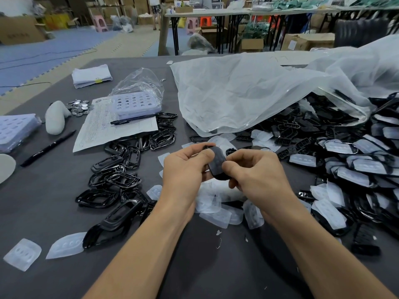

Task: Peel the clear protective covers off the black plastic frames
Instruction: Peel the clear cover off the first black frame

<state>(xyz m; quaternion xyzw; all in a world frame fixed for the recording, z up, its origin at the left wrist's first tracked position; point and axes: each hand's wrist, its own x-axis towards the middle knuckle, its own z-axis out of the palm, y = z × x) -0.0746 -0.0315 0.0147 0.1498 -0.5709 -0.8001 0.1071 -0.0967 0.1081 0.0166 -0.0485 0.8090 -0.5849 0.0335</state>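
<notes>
Above the grey table (54,212) both my hands hold one black plastic frame (218,164) with its clear cover on it. My left hand (183,171) grips its left edge, thumb on top. My right hand (254,171) pinches its right edge, thumb against the face. Bare black frames (116,180) lie in a heap to the left. Covered frames (356,167) pile up on the right. Loose clear covers (218,210) lie under my hands.
A big clear plastic bag (248,91) spills frames at the right rear. At the left lie a paper sheet (112,126), two pens (47,147), a lilac tray (136,103), small metal discs (78,106) and more loose covers (22,253).
</notes>
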